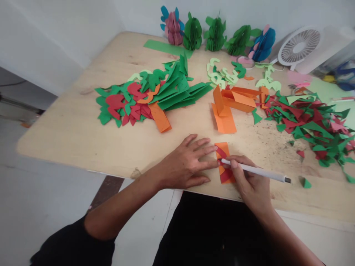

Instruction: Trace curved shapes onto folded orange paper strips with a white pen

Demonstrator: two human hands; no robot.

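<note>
Near the table's front edge lies an orange paper strip [225, 147] with a red paper shape [226, 174] on top of it. My left hand [188, 162] rests flat with fingers spread, its fingertips touching the left side of the red shape. A white pen [257, 171] is pinched in my right hand [253, 184], its tip at the middle of the red shape. Behind the strip are several folded orange papers [226, 120]. To the left, red cutouts [115, 101], green cutouts [104, 115] and folded green strips [177, 92] lie in a pile.
Green and red paper scraps [313, 125] cover the right of the wooden table [69, 136]. Pale green cutouts [217, 78] lie further back. Several paper figures [192, 33] and a white fan [299, 47] stand along the wall.
</note>
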